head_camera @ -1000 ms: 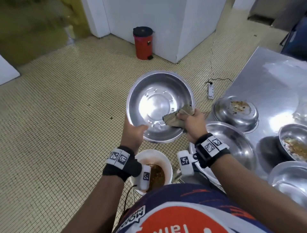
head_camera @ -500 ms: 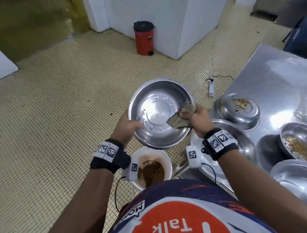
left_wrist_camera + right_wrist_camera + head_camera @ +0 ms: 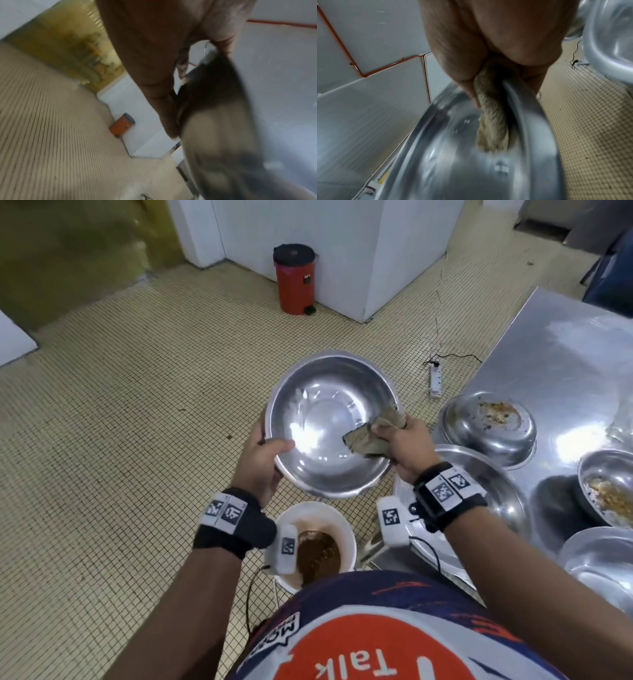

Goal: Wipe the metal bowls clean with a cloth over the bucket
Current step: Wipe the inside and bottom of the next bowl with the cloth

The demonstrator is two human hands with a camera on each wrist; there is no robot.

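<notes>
Head view: we are tilting the metal bowl (image 3: 329, 422) above the white bucket (image 3: 317, 546), left hand (image 3: 262, 462) curling its grip over the near rim, right hand (image 3: 404, 445) pinching the cloth (image 3: 371, 436) against the right inner wall. We are advising firm pressure and rotating the bowl.

Left wrist: we are seeing only blur, fingers under the bowl.

Right wrist: only here are we seeing the cloth folding over the rim.

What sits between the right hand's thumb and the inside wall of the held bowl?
The cloth: the right hand pinches it against the bowl rim. The right wrist view shows it best; the head view agrees.
</notes>
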